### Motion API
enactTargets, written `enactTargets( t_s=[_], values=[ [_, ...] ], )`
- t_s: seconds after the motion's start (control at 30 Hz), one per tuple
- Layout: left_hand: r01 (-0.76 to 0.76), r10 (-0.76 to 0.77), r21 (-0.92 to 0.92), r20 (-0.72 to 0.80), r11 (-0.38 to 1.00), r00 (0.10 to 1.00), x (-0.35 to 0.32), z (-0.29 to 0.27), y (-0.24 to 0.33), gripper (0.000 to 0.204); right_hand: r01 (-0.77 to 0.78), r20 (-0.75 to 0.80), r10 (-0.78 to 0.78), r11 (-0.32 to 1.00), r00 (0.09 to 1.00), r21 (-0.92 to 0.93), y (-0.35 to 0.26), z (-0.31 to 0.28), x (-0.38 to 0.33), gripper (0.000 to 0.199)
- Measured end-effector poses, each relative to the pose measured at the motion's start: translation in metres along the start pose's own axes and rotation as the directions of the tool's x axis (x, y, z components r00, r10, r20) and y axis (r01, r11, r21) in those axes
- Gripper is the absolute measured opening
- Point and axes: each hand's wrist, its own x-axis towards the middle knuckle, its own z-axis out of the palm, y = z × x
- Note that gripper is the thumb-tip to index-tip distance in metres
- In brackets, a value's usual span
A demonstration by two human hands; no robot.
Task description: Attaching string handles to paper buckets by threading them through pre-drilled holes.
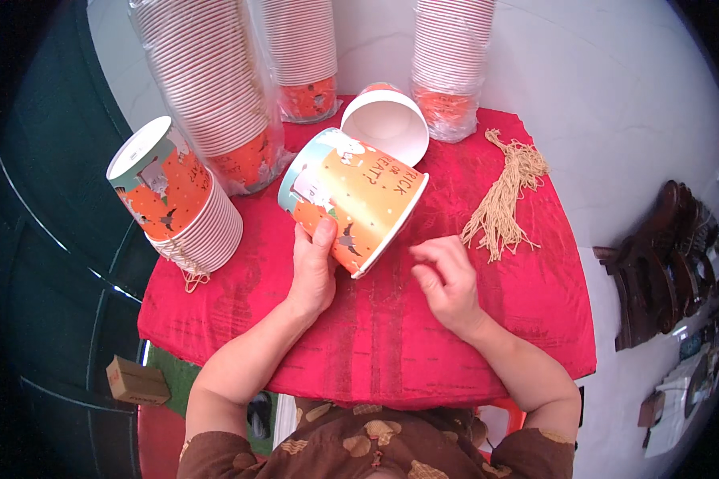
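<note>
My left hand (315, 271) grips an orange paper bucket (359, 191) printed with white ghosts and bats. It is tilted on its side above the red-covered table, its white rim facing lower right and its teal base end upper left. My thumb presses on the bucket's outer wall. Just right of the rim, my right hand (449, 286) hovers with fingers loosely bent and the thumb apart. Nothing shows between them. A second bucket (387, 124) lies behind the held one, its white inside facing me. Farther right lies a bundle of beige cords (507, 191).
At the left stands a stack of upside-down buckets (176, 191), with cord ends (193, 275) hanging by its rims. Tall plastic-wrapped bucket stacks (208, 88) line the far side of the red tablecloth (391, 343). A cardboard box (137, 381) sits below left; dark carved furniture (659, 263) is at right.
</note>
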Motion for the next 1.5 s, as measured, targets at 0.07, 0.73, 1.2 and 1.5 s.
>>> enactTargets(
  t_s=[0.07, 0.73, 1.2, 1.5],
  values=[
    [-0.015, 0.016, 0.038, -0.043, 0.999, 0.999, -0.003, -0.005, -0.007, 0.067, 0.089, 0.067, -0.091, 0.995, 0.994, 0.040, -0.008, 0.007, -0.002, 0.027],
    [-0.318, 0.345, 0.562, 0.062, 0.763, 0.937, -0.029, -0.007, 0.033, 0.113, -0.072, 0.030, 0.069, 0.994, 0.997, 0.086, 0.022, 0.011, -0.014, 0.010],
    [-0.205, 0.860, 0.969, -0.016, 0.140, 0.511, -0.137, -0.141, 0.220, 0.069, -0.156, 0.228, 0.133, 0.984, 0.965, 0.088, 0.015, 0.007, -0.016, 0.016],
    [-0.366, 0.863, 0.871, -0.119, 0.328, 0.491, -0.071, -0.223, 0.318, 0.060, -0.151, 0.260, 0.125, 0.985, 0.958, 0.081, 0.011, 0.012, -0.018, 0.016]
  ],
)
